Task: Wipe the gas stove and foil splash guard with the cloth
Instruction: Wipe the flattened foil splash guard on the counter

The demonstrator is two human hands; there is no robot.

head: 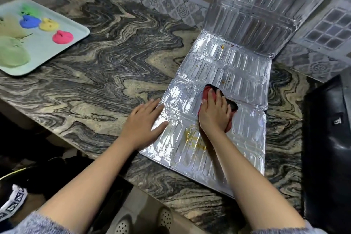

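Note:
The foil splash guard (245,74) lies mostly flat on the marble counter, its far panels propped against the tiled wall. My right hand (215,114) presses a red and black cloth (230,106) flat onto the middle of the foil, fingers spread over it. My left hand (144,121) rests palm down on the guard's left edge, fingers apart, holding nothing. A yellow smear (193,138) marks the foil just below the cloth, and small brown spots (223,46) dot the panels further back. The black gas stove (326,138) sits at the right edge, partly cut off.
A pale tray (57,47) with green, blue, yellow and pink blobs stands at the counter's far left. The marble counter (114,59) stretches between tray and foil. Its front edge runs diagonally below my arms, with sandals and floor beneath.

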